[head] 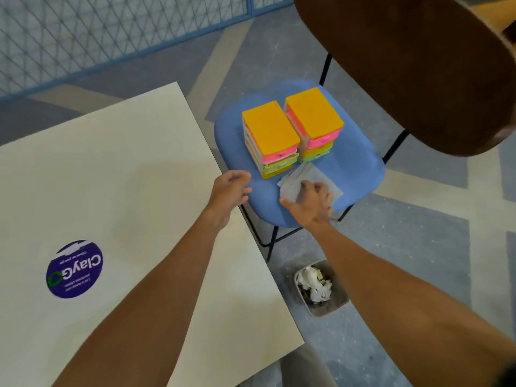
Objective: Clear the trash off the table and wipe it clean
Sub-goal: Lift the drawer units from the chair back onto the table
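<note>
Right grip (310,201): reaching over the blue chair seat (360,169), fingers curling onto the grey cloth (312,173), which is lying at the seat's front, just beside two orange-topped drawer units (269,129).
Left grip (230,188): hovering at the counter (111,163) edge, fingers hanging loosely bent, holding nothing.
Counter: cream, carrying a round purple sticker (74,269).
Waste bin (335,305): standing on the floor beside the counter, near the chair legs, holding crumpled paper (315,283).

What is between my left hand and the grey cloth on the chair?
Only a bare strip of the blue chair seat, seen in the head view; the left hand is apart from the cloth.
</note>
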`<state>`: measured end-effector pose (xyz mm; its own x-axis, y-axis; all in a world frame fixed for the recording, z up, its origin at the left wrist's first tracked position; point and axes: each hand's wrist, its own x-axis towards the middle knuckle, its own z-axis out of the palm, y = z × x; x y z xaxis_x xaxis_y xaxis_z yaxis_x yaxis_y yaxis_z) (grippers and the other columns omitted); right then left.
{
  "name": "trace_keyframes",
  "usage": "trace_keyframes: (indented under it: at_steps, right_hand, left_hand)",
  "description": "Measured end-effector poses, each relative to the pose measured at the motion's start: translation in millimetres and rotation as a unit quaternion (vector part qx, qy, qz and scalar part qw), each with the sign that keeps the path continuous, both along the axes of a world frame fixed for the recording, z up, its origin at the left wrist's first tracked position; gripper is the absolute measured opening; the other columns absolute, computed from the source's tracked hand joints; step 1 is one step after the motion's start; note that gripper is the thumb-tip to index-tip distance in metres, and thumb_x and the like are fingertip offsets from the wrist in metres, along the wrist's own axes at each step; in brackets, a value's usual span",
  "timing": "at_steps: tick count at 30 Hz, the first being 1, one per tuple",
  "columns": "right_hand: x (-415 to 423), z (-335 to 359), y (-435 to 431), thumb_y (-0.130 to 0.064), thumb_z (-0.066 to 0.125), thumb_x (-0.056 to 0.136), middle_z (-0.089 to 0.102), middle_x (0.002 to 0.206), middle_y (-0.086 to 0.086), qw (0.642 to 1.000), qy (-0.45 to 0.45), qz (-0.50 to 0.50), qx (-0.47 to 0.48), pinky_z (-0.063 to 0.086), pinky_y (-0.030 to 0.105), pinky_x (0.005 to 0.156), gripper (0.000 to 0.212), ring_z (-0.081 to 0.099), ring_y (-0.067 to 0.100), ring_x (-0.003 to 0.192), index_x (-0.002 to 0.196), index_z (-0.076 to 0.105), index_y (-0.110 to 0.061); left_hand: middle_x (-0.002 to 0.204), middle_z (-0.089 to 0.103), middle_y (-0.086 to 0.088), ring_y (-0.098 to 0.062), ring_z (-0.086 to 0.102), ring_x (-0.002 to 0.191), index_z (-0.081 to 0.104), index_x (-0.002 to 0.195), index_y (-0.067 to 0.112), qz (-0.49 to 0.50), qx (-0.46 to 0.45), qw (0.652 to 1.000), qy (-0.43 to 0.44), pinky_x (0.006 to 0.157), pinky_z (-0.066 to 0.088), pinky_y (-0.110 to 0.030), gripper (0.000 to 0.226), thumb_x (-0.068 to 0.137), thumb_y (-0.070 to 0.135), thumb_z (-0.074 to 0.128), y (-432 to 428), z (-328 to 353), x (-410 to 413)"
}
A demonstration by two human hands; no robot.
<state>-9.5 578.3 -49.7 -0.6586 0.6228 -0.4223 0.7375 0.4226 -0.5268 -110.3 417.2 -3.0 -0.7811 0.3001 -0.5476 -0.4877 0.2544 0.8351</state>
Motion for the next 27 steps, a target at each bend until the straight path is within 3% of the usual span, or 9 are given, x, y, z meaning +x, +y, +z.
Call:
trace_keyframes:
  at_steps: [4,7,10,13,15,17,21,24,27]
  right_hand:
    - [0,5,4,-0.037,0.055,0.091,0.045,0.136,0.005,0.982,0.14,-0.13,-0.011,0.035,0.05,0.107,0.042,0.043,0.028,0.127,0.129,0.056,-0.018]
    - [-13,20,14,-0.032,0.052,0.097,0.056,0.122,0.002,0.95,0.237,-0.161,-0.12,0.045,0.042,0.1,0.03,0.054,0.021,0.114,0.122,0.058,-0.016]
    - [-31,32,14,-0.039,0.053,0.098,0.062,0.126,-0.002,0.92,0.261,-0.151,-0.25,0.045,0.036,0.101,0.037,0.057,0.015,0.116,0.129,0.057,-0.019]
    - [-44,33,9,-0.045,0.052,0.098,0.059,0.133,-0.007,0.906,0.286,-0.13,-0.284,0.044,0.032,0.102,0.044,0.054,0.011,0.122,0.137,0.052,-0.024]
    - [-51,34,7,-0.045,0.048,0.1,0.058,0.129,-0.013,0.891,0.299,-0.145,-0.31,0.044,0.03,0.101,0.035,0.054,0.008,0.121,0.132,0.051,-0.032]
    - [-57,35,6,-0.046,0.045,0.101,0.058,0.126,-0.016,0.882,0.294,-0.143,-0.339,0.044,0.032,0.102,0.024,0.054,0.005,0.116,0.124,0.049,-0.041]
    - [-65,33,6,-0.055,0.045,0.097,0.056,0.135,-0.007,0.876,0.283,-0.146,-0.361,0.044,0.041,0.104,0.041,0.055,0.01,0.12,0.133,0.047,-0.037]
    - [-69,33,7,-0.052,0.044,0.099,0.056,0.134,-0.008,0.873,0.288,-0.139,-0.367,0.046,0.034,0.097,0.037,0.056,0.006,0.116,0.133,0.044,-0.039]
    - [-72,31,6,-0.051,0.044,0.099,0.054,0.139,-0.009,0.88,0.291,-0.12,-0.355,0.043,0.035,0.103,0.041,0.052,0.009,0.123,0.138,0.041,-0.039]
  left_hand:
    - [0.121,0.06,0.0,-0.015,0.062,0.105,0.059,0.114,0.022,0.03,0.015,0.999,-0.015,0.083,0.052,-0.028,0.02,0.098,0.033,0.059,11,0,-13]
    - [0.127,0.056,0.001,-0.018,0.057,0.116,0.054,0.122,0.023,0.036,0.02,0.999,-0.014,0.09,0.05,-0.033,0.031,0.097,0.041,0.058,21,4,-23]
    - [0.138,0.049,0.002,-0.021,0.048,0.129,0.048,0.134,0.023,0.056,0.031,0.998,-0.025,0.094,0.047,-0.039,0.047,0.095,0.048,0.057,29,9,-38]
    - [0.157,0.031,0.002,-0.026,0.035,0.141,0.029,0.151,0.028,0.026,0.038,0.997,-0.065,0.102,0.042,-0.05,0.071,0.092,0.059,0.054,33,13,-53]
    - [0.16,0.023,0.001,-0.029,0.027,0.145,0.023,0.153,0.031,-0.013,0.046,0.994,-0.094,0.108,0.037,-0.057,0.074,0.092,0.063,0.05,36,15,-57]
    - [0.155,0.03,0.0,-0.03,0.031,0.142,0.028,0.15,0.034,-0.045,0.05,0.992,-0.11,0.108,0.038,-0.058,0.066,0.094,0.063,0.045,42,16,-56]
    - [0.138,0.055,0.0,-0.023,0.055,0.12,0.043,0.143,0.032,-0.078,0.073,0.986,-0.125,0.101,0.045,-0.052,0.058,0.094,0.062,0.045,50,9,-49]
    - [0.13,0.062,0.001,-0.023,0.058,0.119,0.049,0.138,0.03,-0.07,0.078,0.987,-0.119,0.091,0.052,-0.044,0.054,0.093,0.059,0.051,50,6,-47]
    - [0.126,0.065,0.001,-0.021,0.061,0.117,0.053,0.135,0.029,-0.054,0.087,0.988,-0.111,0.088,0.054,-0.04,0.052,0.092,0.058,0.053,43,5,-46]
